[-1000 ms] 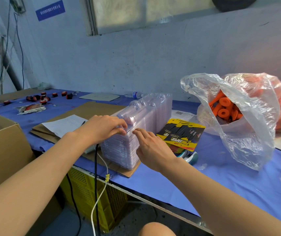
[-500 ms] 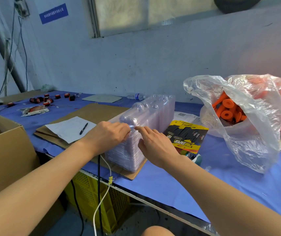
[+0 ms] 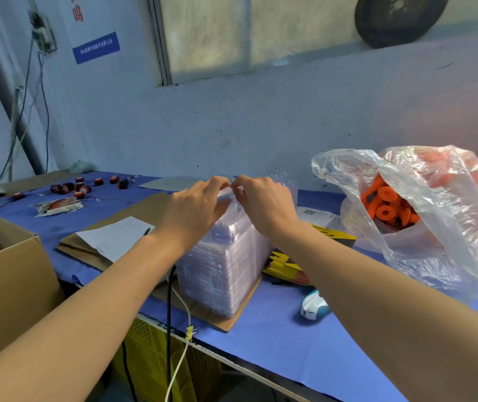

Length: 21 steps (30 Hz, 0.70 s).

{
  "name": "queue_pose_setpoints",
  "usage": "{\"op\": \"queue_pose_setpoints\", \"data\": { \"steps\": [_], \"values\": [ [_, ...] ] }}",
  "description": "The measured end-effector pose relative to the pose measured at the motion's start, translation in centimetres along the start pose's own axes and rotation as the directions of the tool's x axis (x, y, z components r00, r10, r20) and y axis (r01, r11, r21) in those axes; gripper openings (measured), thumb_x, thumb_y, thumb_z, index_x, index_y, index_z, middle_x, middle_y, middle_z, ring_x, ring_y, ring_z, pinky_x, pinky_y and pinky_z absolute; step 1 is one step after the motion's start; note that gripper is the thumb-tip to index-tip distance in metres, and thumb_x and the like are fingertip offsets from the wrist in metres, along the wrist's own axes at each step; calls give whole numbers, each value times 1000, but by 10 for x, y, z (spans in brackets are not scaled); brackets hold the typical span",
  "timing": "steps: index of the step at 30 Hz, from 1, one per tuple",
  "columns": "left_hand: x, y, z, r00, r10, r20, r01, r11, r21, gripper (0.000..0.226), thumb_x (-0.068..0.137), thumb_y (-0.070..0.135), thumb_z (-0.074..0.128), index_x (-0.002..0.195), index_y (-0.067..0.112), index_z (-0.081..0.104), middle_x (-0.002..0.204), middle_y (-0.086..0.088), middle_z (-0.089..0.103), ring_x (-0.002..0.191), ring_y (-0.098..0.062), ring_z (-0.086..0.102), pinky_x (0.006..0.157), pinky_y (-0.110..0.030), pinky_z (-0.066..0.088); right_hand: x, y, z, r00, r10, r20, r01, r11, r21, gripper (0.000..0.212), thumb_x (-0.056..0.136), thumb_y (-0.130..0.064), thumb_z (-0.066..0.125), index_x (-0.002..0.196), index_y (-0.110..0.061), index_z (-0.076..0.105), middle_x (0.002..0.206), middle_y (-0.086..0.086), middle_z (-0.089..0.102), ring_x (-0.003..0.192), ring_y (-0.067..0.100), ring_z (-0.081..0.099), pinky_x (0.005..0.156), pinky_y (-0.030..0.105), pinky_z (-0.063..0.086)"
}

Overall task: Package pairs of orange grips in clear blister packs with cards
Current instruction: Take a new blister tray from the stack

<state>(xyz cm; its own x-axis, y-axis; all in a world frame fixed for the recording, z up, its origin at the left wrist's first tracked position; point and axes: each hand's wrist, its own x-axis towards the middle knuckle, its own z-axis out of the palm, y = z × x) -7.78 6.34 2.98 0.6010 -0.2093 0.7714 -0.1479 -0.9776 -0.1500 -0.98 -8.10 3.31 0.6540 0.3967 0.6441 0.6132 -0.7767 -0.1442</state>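
Note:
A stack of clear blister packs [image 3: 220, 268] stands on a cardboard sheet [image 3: 232, 322] on the blue table. My left hand [image 3: 194, 208] and my right hand [image 3: 264, 204] meet above the stack, and each pinches the edge of one clear blister pack [image 3: 227, 190] lifted off the top. Yellow and black cards [image 3: 285, 266] lie to the right of the stack, partly hidden by my right forearm. Orange grips [image 3: 385, 204] fill an open clear plastic bag [image 3: 423, 227] at the right.
An open cardboard box [image 3: 8, 274] stands at the left edge. A sheet of paper with a pen [image 3: 116, 236] lies on brown card. Small red and black parts [image 3: 78, 185] are scattered at the far left. A white and teal tool [image 3: 313, 304] lies near the front. Cables [image 3: 174, 314] hang over the table edge.
Both hands have risen from the near end of the stack to above its top, pulling one clear pack up with them. The camera has tilted upward.

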Motion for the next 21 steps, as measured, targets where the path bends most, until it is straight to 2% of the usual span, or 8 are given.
{"op": "queue_pose_setpoints", "data": {
  "steps": [2,4,7,11,14,16,18,21],
  "values": [
    [8,-3,3,995,-95,-5,95,995,-1,34,102,42,43,114,14,58,100,-3,70,86,-29,67,63,-32,39,0,0,-7,996,-48,-71,47,999,-14,17,101,-26,49,112,-25,61,102,3,70,88,36,64,63,35,41],
    [17,-2,-3,985,-164,-56,164,986,-1,40,103,47,35,108,14,57,93,-3,71,83,-32,67,64,-35,42,-2,0,-17,979,-69,-194,80,996,48,24,103,-30,45,122,-27,60,107,1,71,91,34,65,66,37,48],
    [32,8,-23,932,-218,-290,184,973,-138,44,102,50,36,102,11,56,81,-4,71,72,-34,68,60,-44,51,-1,-3,-41,932,-11,-362,109,962,251,46,104,-30,43,149,-24,37,124,-1,65,96,27,66,72,41,53],
    [57,14,-63,803,-344,-487,122,895,-430,29,103,48,42,97,22,53,80,17,66,71,-13,70,63,-42,54,2,7,-77,865,25,-501,159,934,321,54,101,-23,47,152,-12,30,136,10,53,109,26,58,86,36,47],
    [68,21,-92,731,-432,-527,7,778,-628,22,103,51,41,85,37,43,73,14,66,62,-10,68,58,-34,53,4,28,-106,824,85,-560,100,951,292,55,100,-21,47,151,-8,31,142,13,45,120,27,50,99,30,34],
    [70,26,-102,717,-507,-479,-20,671,-741,27,103,50,36,81,36,43,67,11,66,55,-13,67,51,-27,49,1,48,-124,795,154,-587,32,955,294,54,100,-21,46,151,-8,31,146,13,40,129,27,43,108,34,31],
    [71,33,-99,732,-581,-357,32,552,-833,33,104,48,32,79,32,47,63,9,67,50,-13,66,45,-23,47,-7,71,-139,756,218,-617,-33,954,297,52,100,-20,44,150,-8,32,148,13,38,133,26,39,112,39,31],
    [70,50,-70,766,-643,-17,231,299,-926,38,106,43,33,79,22,51,56,7,65,42,-10,62,40,-18,46,-32,105,-154,698,247,-672,-97,962,254,51,98,-18,43,147,-7,36,147,15,39,134,27,39,113,39,30]
  ]
}}
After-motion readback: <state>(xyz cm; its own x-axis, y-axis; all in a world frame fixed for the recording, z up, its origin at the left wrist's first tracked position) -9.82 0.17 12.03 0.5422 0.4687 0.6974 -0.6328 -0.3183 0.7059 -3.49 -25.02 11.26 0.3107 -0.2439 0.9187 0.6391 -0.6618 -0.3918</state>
